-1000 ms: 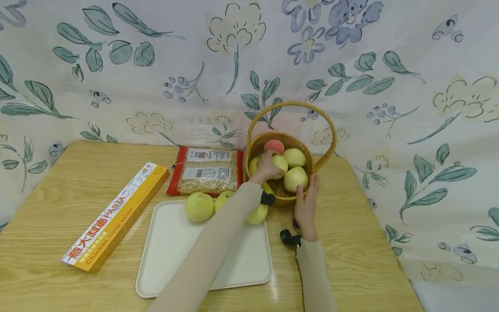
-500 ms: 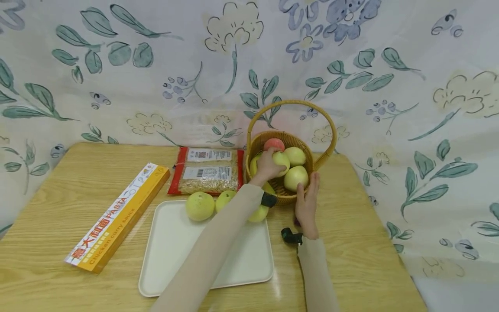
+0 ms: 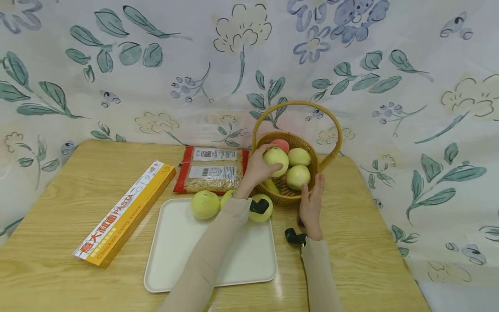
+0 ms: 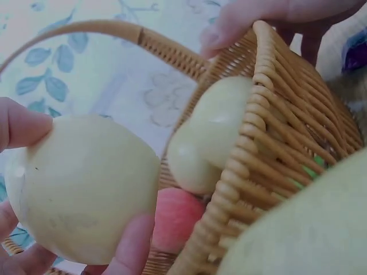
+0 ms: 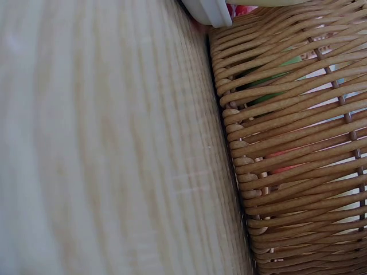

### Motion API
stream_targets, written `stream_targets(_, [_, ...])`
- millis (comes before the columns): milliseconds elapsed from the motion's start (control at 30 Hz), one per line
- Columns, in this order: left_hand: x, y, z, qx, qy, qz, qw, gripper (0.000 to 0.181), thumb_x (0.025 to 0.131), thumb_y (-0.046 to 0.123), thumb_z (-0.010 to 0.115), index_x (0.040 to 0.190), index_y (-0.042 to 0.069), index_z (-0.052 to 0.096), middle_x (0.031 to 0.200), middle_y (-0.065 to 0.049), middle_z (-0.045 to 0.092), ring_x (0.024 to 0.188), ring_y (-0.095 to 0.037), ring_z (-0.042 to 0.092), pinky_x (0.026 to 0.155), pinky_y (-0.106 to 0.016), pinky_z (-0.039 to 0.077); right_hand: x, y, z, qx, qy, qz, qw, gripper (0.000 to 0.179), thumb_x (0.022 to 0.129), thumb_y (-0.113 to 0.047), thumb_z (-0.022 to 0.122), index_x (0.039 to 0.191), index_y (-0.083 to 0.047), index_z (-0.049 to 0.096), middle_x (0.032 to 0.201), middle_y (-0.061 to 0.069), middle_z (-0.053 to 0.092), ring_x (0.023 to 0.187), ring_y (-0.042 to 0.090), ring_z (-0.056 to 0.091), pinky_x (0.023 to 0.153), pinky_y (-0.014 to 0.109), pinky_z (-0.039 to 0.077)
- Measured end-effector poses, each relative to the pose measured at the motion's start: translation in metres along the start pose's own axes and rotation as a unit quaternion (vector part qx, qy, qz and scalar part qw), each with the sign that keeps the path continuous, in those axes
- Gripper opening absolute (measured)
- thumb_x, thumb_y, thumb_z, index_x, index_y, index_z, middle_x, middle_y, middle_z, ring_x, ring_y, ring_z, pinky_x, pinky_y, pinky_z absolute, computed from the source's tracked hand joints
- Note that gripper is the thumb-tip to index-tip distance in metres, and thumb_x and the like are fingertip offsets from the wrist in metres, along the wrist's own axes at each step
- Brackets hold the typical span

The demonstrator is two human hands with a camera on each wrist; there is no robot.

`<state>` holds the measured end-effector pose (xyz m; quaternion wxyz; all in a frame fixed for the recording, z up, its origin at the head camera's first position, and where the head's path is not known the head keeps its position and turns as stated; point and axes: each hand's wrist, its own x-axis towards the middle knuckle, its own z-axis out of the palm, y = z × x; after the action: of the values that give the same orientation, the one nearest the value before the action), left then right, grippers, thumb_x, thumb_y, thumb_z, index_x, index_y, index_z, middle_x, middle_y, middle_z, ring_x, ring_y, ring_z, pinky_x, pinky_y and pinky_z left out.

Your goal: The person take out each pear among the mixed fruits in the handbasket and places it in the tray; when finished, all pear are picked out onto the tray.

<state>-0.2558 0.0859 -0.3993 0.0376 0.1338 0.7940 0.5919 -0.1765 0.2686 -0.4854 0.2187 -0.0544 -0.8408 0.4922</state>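
My left hand [image 3: 255, 169] grips a round yellow-green fruit [image 3: 277, 162] over the left side of the wicker basket [image 3: 286, 199]. In the left wrist view, thumb and fingers hold this fruit [image 4: 86, 189] around its sides, beyond the basket rim [image 4: 252, 123]. Inside the basket lie two similar pale fruits [image 3: 299, 157], a red peach-like fruit [image 3: 281, 144] and a yellow banana [image 3: 270, 186]. My right hand [image 3: 311, 212] rests against the basket's front right side with its fingers extended. The right wrist view shows the woven wall [image 5: 304, 154] close up, the hand itself out of sight.
Several yellow-green fruits [image 3: 205, 204] sit along the back of a white tray [image 3: 183, 264], partly behind my left forearm. Behind them lies a red-edged bag of grain [image 3: 212, 171]. A pasta box [image 3: 124, 214] lies at the left. The basket's tall handle [image 3: 298, 103] arches overhead.
My left hand has lifted the yellow-green fruit up from among the others and drawn slightly left. The right hand stays at the basket's side.
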Motion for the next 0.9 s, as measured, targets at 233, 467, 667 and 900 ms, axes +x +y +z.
stream_targets(233, [-0.021,0.004,-0.017,-0.063,0.009,0.016,0.9978,0.057,0.084,0.024,0.075,0.136,0.030,0.052,0.137,-0.005,0.051,0.098,-0.029,0.061,0.066,-0.037,0.057,0.000,0.001,-0.001,-0.005,-0.009,0.003,0.9999,0.065,0.105,-0.032,0.036,0.155,-0.003,0.006,0.162,0.019,-0.002,0.151,0.034,-0.001,0.120,0.056,0.008])
stream_targets(467, [-0.041,0.012,-0.037,-0.093,-0.003,0.037,0.9949,0.060,0.084,0.024,0.076,0.138,0.031,0.052,0.141,-0.004,0.046,0.093,-0.027,0.055,0.065,-0.045,0.057,0.000,0.002,-0.001,0.000,-0.003,0.008,1.0000,0.064,0.105,-0.029,0.037,0.155,-0.002,0.008,0.162,0.020,-0.001,0.151,0.033,-0.001,0.120,0.055,0.008])
stream_targets(667, [-0.049,0.010,-0.049,-0.080,0.016,0.042,0.9957,0.062,0.082,0.023,0.078,0.138,0.031,0.052,0.140,-0.005,0.048,0.102,-0.027,0.055,0.057,-0.033,0.056,0.001,0.003,-0.002,-0.001,-0.001,0.004,1.0000,0.064,0.105,-0.031,0.036,0.155,-0.003,0.007,0.163,0.018,-0.002,0.151,0.032,-0.001,0.121,0.054,0.007])
stream_targets(900, [-0.056,0.004,-0.061,-0.037,0.017,0.044,0.9982,0.062,0.083,0.022,0.077,0.139,0.028,0.052,0.142,-0.004,0.048,0.113,-0.030,0.051,0.072,-0.036,0.053,0.000,0.001,-0.001,-0.002,-0.004,0.006,1.0000,0.064,0.105,-0.031,0.036,0.155,-0.002,0.008,0.162,0.020,-0.001,0.151,0.031,-0.001,0.121,0.053,0.008])
